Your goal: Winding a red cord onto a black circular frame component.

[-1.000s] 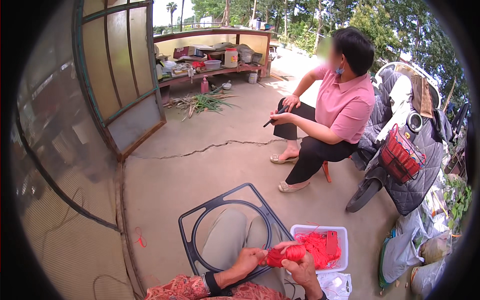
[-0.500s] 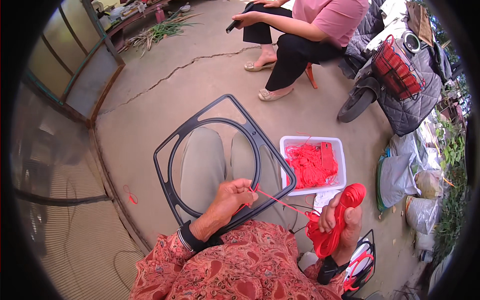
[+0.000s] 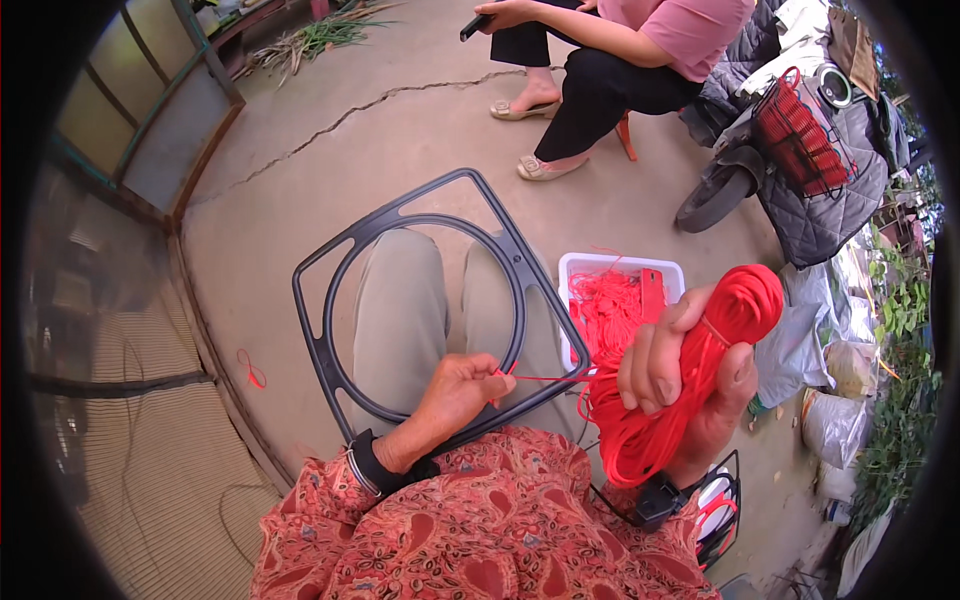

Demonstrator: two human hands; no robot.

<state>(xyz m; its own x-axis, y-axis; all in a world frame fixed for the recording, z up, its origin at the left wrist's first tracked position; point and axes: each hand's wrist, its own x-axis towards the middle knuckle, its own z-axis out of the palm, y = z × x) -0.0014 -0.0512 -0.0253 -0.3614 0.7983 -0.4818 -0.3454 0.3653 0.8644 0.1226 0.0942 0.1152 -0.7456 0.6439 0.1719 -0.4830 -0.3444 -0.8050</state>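
Across my lap lies a black plastic frame [image 3: 335, 232], square outside with a round opening. My left hand [image 3: 463, 392] pinches red cord against the ring's lower right part, its fingers closed. From there a taut strand [image 3: 545, 378] runs right to a thick hank of red cord [image 3: 735, 315], tied round its middle. My right hand [image 3: 655, 370] is wrapped round that hank, holding it up at the right. Behind the hank, a white plastic tub [image 3: 622, 262] holds a tangle of red cord [image 3: 603, 305] and a red phone-like object [image 3: 652, 292].
A seated person in a pink top [image 3: 680, 35] holds a dark phone [image 3: 475, 27] ahead. At the right stand a vehicle with a red basket [image 3: 800, 135] and several white sacks [image 3: 835, 425]. A loop of red cord [image 3: 252, 370] lies on the floor by the left wall.
My right hand has risen and come closer with the hank, and the strand now runs nearly level. My left hand keeps its pinch at the ring. The view has shifted slightly.
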